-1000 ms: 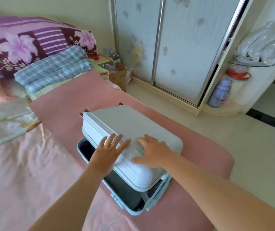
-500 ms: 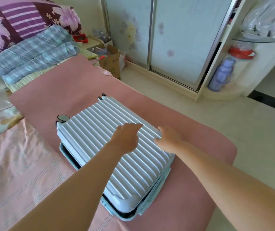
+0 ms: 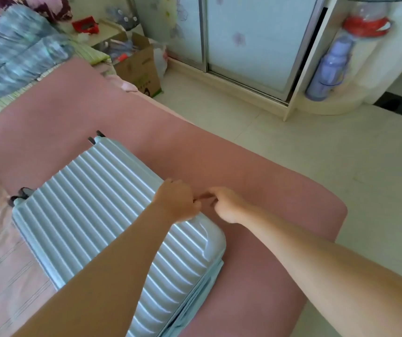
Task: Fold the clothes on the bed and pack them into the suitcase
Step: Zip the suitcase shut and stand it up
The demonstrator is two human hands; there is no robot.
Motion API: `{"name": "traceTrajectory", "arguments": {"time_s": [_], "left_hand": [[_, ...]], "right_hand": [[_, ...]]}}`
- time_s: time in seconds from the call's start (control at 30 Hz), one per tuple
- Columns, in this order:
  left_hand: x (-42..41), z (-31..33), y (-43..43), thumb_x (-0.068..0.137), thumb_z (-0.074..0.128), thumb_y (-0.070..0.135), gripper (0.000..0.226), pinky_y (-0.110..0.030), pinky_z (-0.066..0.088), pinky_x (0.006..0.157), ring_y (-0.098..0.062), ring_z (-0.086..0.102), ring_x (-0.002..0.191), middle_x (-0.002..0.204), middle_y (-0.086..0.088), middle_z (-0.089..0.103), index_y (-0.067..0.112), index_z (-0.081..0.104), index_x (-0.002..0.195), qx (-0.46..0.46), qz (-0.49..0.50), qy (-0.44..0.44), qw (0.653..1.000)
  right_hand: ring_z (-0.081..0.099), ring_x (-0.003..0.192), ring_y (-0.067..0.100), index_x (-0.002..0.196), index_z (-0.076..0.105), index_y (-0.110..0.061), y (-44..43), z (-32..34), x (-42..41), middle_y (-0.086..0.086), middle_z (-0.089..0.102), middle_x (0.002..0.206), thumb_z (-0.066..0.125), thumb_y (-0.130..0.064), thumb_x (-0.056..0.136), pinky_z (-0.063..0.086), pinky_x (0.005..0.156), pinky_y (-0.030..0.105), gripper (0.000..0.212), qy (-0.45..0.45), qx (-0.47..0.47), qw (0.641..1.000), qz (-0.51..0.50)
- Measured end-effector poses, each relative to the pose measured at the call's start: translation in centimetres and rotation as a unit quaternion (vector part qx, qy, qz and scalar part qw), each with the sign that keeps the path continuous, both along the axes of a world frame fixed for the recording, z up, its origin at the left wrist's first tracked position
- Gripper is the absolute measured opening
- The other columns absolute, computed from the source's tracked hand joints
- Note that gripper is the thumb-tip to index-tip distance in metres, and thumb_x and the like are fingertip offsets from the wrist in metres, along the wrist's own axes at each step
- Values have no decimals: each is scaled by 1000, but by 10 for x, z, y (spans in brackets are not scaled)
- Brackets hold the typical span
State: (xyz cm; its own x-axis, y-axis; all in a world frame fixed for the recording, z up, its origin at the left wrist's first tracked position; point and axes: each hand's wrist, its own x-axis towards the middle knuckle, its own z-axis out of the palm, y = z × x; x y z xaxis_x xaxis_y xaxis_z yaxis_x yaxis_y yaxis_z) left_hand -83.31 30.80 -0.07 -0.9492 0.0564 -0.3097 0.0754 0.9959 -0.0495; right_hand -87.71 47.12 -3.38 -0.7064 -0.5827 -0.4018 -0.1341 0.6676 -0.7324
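Blue ribbed suitcase (image 3: 93,203), one, lies closed; two hands (image 3: 175,203) (image 3: 226,206) at its edge.

Pink bed (image 3: 49,132): suitcase (image 3: 102,203), folded blanket (image 3: 12,52) atop.

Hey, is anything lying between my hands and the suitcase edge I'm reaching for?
Nothing visible does. The left hand lies on the closed suitcase at its edge toward the floor, and the right hand is close beside it over the pink blanket. Both are curled there; what they pinch, if anything, is hidden.
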Motion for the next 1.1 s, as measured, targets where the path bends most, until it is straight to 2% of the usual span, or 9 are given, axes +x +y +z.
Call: {"name": "traceTrajectory", "arguments": {"time_s": [0.17,0.23,0.3,0.37,0.5,0.67,0.83,1.0,1.1], "left_hand": [[-12,3,-10,87,52,34,28,-30,30,74,-19,52,81,68,7,53,22,54,62,64,47,-14,997],[-10,-4,-10,86,48,34,16,-28,32,83,-16,53,92,84,11,60,27,62,83,86,51,13,995],[-6,-16,-9,84,36,40,36,-29,31,99,-15,51,105,104,11,62,29,64,104,55,42,33,997],[-8,-20,-8,80,29,42,51,-31,26,108,-16,50,113,113,10,64,29,65,113,37,46,40,997],[-12,-18,-3,78,19,39,53,-30,29,102,-15,50,92,84,11,61,28,70,84,-4,39,15,999],[-10,-18,0,80,18,37,46,-29,29,101,-14,45,84,74,10,53,26,61,72,-23,39,13,999],[-10,-13,1,90,31,31,34,-33,30,104,-15,45,84,67,10,43,25,46,61,-33,58,-20,998],[-22,-7,29,88,36,41,31,-45,22,114,-26,48,118,110,-2,63,25,64,87,-72,110,-119,984],[-20,-12,37,90,33,45,44,-53,11,119,-31,39,132,134,-6,53,32,63,120,-97,90,-131,982]], "right_hand": [[47,72,-3,97,63,-52,-22,-31,-13,-28,53,79,47,0,91,43,81,27,55,-42,30,990,128],[46,79,1,103,61,-49,-27,-44,-20,-25,51,89,48,0,94,39,86,28,51,-46,26,990,128],[49,94,9,128,62,-28,-27,-50,-29,-16,52,106,50,-9,99,37,85,26,37,-15,55,986,154],[59,95,16,121,65,-23,-26,-53,-38,-9,65,108,53,-9,95,45,81,30,32,9,80,971,223],[64,88,27,101,67,-13,-17,-64,-40,7,69,97,48,-13,94,50,75,37,20,47,152,946,283],[62,107,24,128,57,-25,4,-66,-37,-1,66,120,45,-10,94,52,95,41,40,-31,121,957,263],[63,94,21,123,65,-21,-4,-60,-34,-2,67,108,41,-17,102,52,84,35,32,-79,50,977,191],[57,83,25,87,57,-17,-1,-56,-39,4,63,93,45,-17,102,44,71,37,19,109,116,951,264],[58,85,24,92,60,-20,8,-67,-39,-3,56,90,48,-16,100,38,66,34,15,182,132,935,275]]}}
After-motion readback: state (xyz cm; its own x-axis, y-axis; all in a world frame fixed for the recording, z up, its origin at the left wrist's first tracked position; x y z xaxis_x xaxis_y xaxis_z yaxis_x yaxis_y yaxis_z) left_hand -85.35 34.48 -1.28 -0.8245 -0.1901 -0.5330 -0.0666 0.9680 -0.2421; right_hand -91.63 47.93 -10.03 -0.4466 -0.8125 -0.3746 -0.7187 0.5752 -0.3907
